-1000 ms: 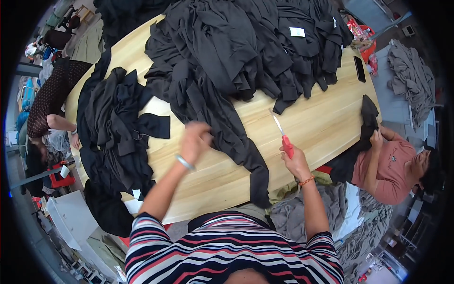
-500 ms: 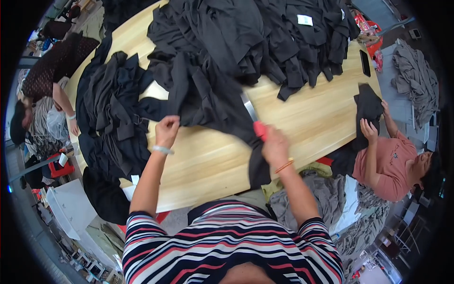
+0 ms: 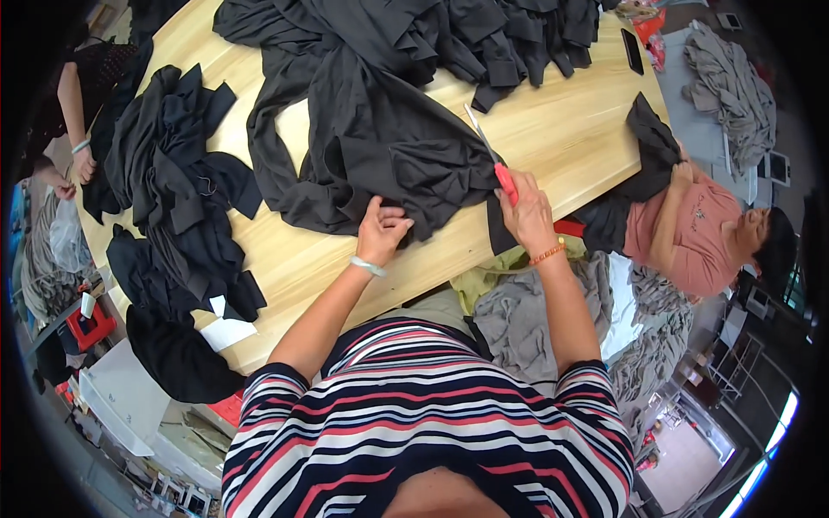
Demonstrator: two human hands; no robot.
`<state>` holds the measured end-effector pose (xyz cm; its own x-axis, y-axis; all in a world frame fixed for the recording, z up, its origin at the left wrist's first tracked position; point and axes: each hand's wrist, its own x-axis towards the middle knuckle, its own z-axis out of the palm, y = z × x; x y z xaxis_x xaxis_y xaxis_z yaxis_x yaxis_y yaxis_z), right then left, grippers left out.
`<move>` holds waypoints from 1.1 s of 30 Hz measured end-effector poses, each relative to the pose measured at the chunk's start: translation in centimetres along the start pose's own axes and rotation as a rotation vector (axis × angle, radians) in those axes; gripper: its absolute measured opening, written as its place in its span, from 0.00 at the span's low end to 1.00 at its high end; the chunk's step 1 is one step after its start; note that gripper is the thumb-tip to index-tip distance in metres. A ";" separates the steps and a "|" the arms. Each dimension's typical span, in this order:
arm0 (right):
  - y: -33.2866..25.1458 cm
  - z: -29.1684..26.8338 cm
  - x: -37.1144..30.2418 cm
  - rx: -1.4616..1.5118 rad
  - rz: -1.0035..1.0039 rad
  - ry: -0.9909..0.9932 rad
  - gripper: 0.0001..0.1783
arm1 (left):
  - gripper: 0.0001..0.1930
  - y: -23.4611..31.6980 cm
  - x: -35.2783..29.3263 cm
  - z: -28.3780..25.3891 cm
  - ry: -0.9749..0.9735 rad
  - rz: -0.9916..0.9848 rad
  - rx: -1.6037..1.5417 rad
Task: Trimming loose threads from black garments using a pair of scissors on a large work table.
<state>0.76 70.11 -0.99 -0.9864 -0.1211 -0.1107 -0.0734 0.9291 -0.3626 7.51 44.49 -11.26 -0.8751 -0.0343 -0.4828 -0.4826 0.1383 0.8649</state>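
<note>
A black garment (image 3: 380,138) lies spread and wrinkled on the wooden table in front of me. At its near edge my left hand (image 3: 382,233) has its fingers curled in against the cloth. My right hand (image 3: 528,214) grips the red handle of a pair of scissors (image 3: 486,138), its metal blade pointing away from me and to the left. That hand rests by the garment's right end, at the table's near edge. Beneath it a dark flap of cloth (image 3: 499,226) shows, partly covered by the hand.
Dark garments (image 3: 173,164) are heaped at the left, and a further black pile (image 3: 492,39) covers the far side. A phone (image 3: 632,52) lies at the right edge. One person (image 3: 691,207) handles black cloth at the right; another's hand (image 3: 84,162) shows at far left. Grey cloth (image 3: 535,319) lies below the table.
My left hand has moved right and nearer to me, bringing the garment's near part along. My right hand has shifted slightly right and away, still holding the scissors. The whole view has shifted.
</note>
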 end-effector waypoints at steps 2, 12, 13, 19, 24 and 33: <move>-0.1 -0.7 -2.3 0.163 -0.030 -0.045 0.18 | 0.34 1.1 1.1 0.5 -0.141 -0.132 -0.572; -1.3 -3.2 -8.5 0.115 0.023 -0.316 0.13 | 0.33 2.2 7.4 2.6 -0.168 0.415 0.374; -1.9 -3.7 -8.5 0.048 0.076 -0.384 0.13 | 0.24 2.9 8.3 2.8 -0.157 0.410 0.328; -2.1 -4.2 -9.6 0.007 0.127 -0.486 0.15 | 0.10 3.3 9.4 3.1 -0.126 0.406 0.274; -1.4 -3.6 -8.7 0.127 0.199 -0.181 0.14 | 0.33 5.9 5.0 1.6 -0.159 0.771 0.835; -2.2 -2.7 -8.9 0.210 0.107 -0.201 0.17 | 0.26 4.7 2.3 -0.4 -0.246 0.948 0.973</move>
<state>9.34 70.08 3.28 -0.9366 -0.1125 -0.3320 0.0822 0.8503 -0.5199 3.20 44.67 -8.27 -0.7731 0.6205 0.1315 0.5977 0.6433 0.4784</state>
